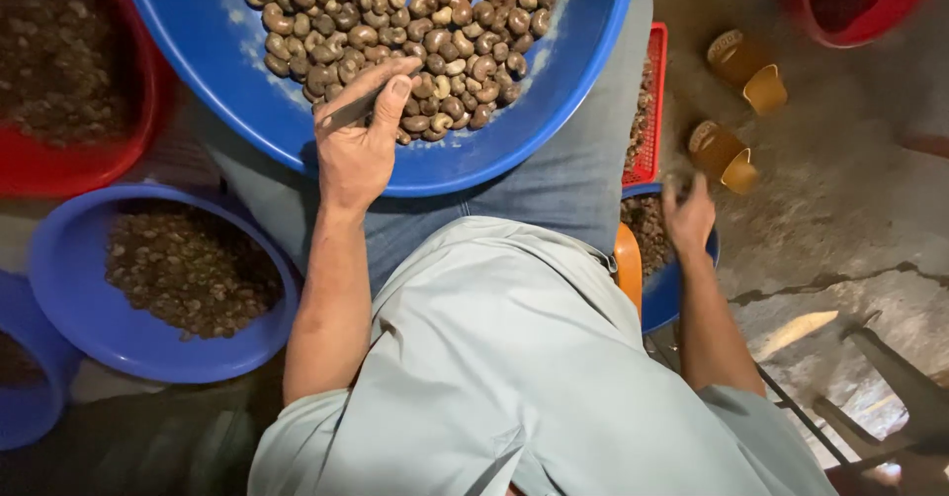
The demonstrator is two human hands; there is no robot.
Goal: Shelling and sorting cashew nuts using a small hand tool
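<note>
A big blue basin [227, 71] rests on my lap, holding a heap of pale and brown cashew nuts [415, 22]. My left hand [361, 140] lies on the near edge of the heap, thumb and fingers pinched on a thin dark tool [348, 111]. My right hand [687, 214] is blurred, out to the right of my knee. Its fingers are spread just above a small blue bowl [672, 293] of dark pieces, and I see nothing in them.
Left of my leg stand a blue bowl [74, 308] of brown bits, another blue bowl [30, 407] and a red basin [69, 170]. A red crate [652, 111], two brown cup-like things [727, 155] and a red tub [860, 17] lie right. Metal legs [890, 397] stand on the concrete floor.
</note>
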